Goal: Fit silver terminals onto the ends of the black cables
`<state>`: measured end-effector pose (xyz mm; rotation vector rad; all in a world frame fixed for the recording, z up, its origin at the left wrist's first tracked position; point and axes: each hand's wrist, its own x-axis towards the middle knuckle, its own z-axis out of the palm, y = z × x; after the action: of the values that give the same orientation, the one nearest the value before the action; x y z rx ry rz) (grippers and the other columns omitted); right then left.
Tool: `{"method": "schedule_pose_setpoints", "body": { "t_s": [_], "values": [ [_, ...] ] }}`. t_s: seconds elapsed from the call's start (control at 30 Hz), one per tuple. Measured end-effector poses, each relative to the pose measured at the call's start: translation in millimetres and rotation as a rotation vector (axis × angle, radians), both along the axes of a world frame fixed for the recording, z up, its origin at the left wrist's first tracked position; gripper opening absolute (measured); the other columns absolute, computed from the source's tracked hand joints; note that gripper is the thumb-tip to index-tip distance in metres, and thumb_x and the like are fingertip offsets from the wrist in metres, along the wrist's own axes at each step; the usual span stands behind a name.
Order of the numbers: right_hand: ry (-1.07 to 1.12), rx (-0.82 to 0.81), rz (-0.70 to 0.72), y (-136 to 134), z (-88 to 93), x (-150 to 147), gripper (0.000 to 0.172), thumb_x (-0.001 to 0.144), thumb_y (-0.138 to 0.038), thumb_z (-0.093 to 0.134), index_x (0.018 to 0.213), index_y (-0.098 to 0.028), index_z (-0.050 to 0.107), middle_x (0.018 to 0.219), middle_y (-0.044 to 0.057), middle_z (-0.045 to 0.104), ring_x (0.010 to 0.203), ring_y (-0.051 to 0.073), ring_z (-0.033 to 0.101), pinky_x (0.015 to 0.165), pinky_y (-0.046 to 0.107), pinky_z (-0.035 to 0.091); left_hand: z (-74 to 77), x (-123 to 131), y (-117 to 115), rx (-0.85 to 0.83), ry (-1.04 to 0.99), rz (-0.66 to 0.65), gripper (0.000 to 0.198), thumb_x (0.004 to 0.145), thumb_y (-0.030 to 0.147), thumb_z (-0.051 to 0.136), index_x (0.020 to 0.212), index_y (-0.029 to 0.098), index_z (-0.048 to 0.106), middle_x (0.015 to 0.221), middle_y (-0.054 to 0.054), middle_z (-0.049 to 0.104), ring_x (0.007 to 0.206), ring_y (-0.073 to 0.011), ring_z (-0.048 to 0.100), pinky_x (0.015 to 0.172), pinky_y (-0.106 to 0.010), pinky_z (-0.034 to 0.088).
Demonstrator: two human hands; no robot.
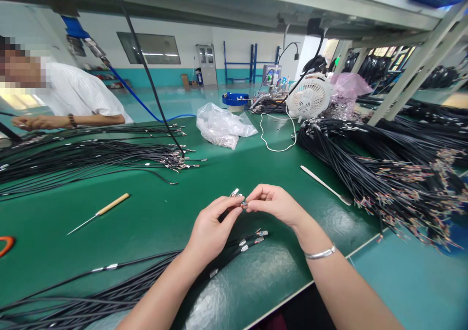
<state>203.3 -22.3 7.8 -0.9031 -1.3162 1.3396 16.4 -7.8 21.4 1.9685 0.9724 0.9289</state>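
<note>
My left hand (210, 225) is closed around a black cable (223, 215), thumb and forefinger pinching near its end. Metal connector tips (236, 192) poke up behind those fingers. Opposite it, my right hand (275, 204) pinches at the small wire end, its fingertips almost meeting the left ones; exactly what lies between them is partly hidden. Beneath my left forearm runs a bundle of black cables (146, 276) with silvery connector ends (260, 233) and white labels.
A wooden-handled awl (113, 204) and an orange handle (6, 244) lie left on the green mat (153, 223). Further out are more cables (120, 154), a bag of metal parts (223, 127), a fan (309, 97), a white stick tool (323, 184) and a cable heap (365, 159). A co-worker (80, 91) sits left.
</note>
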Motion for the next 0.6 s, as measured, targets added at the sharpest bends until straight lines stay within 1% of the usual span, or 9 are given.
{"method": "schedule_pose_setpoints", "body": {
  "t_s": [0.1, 0.2, 0.33, 0.47, 0.53, 0.6],
  "values": [
    [-0.014, 0.004, 0.000, 0.4, -0.5, -0.1, 0.019, 0.069, -0.027, 0.072, 0.080, -0.015, 0.061, 0.077, 0.004, 0.069, 0.073, 0.015, 0.064, 0.074, 0.030, 0.050, 4.3, 0.5, -1.9, 0.055, 0.022, -0.013, 0.018, 0.082, 0.023, 0.052, 0.092, 0.024, 0.067, 0.090, 0.000, 0.065, 0.085, -0.0136, 0.060, 0.080, -0.023, 0.045],
    [-0.022, 0.003, -0.004, 0.5, -0.6, 0.0, 0.021, 0.068, -0.028, 0.072, 0.080, -0.015, 0.061, 0.078, 0.004, 0.069, 0.074, 0.015, 0.064, 0.074, 0.031, 0.050, 2.1, 1.7, -2.6, 0.054, -0.019, 0.012, 0.014, 0.080, 0.023, 0.055, 0.087, 0.024, 0.067, 0.086, 0.000, 0.066, 0.081, -0.0139, 0.061, 0.078, -0.025, 0.046],
    [-0.011, 0.007, -0.011, -0.1, 0.6, 0.0, 0.020, 0.069, -0.028, 0.072, 0.080, -0.015, 0.061, 0.079, 0.004, 0.069, 0.074, 0.015, 0.064, 0.074, 0.031, 0.050, -5.9, 2.9, 0.7, -0.058, -0.137, 0.043, 0.010, 0.076, 0.024, 0.059, 0.084, 0.021, 0.064, 0.084, 0.000, 0.066, 0.077, -0.0138, 0.062, 0.077, -0.026, 0.048],
    [-0.001, -0.013, 0.012, 1.4, -2.8, -2.4, 0.026, 0.069, -0.030, 0.072, 0.090, -0.017, 0.061, 0.088, 0.005, 0.068, 0.080, 0.017, 0.063, 0.077, 0.033, 0.049, -7.7, 1.3, 4.7, -0.122, -0.230, 0.058, 0.013, 0.075, 0.025, 0.060, 0.085, 0.019, 0.062, 0.086, -0.002, 0.067, 0.078, -0.0146, 0.062, 0.077, -0.027, 0.049],
    [-0.091, -0.005, 0.045, 3.9, -6.0, -6.9, 0.029, 0.069, -0.031, 0.071, 0.093, -0.018, 0.063, 0.092, 0.005, 0.067, 0.085, 0.018, 0.062, 0.080, 0.034, 0.047, -5.7, 0.4, 4.5, -0.139, -0.229, 0.090, 0.015, 0.074, 0.024, 0.060, 0.088, 0.018, 0.062, 0.085, -0.002, 0.068, 0.079, -0.0150, 0.062, 0.079, -0.028, 0.048],
    [-0.269, 0.039, 0.094, 6.7, -7.4, -14.3, 0.027, 0.070, -0.033, 0.069, 0.093, -0.018, 0.066, 0.095, 0.004, 0.067, 0.088, 0.020, 0.060, 0.083, 0.034, 0.045, -2.7, -0.1, 3.3, -0.166, -0.221, 0.103, 0.019, 0.074, 0.023, 0.060, 0.092, 0.017, 0.062, 0.082, -0.002, 0.068, 0.078, -0.0154, 0.063, 0.080, -0.030, 0.047]
  ]
}}
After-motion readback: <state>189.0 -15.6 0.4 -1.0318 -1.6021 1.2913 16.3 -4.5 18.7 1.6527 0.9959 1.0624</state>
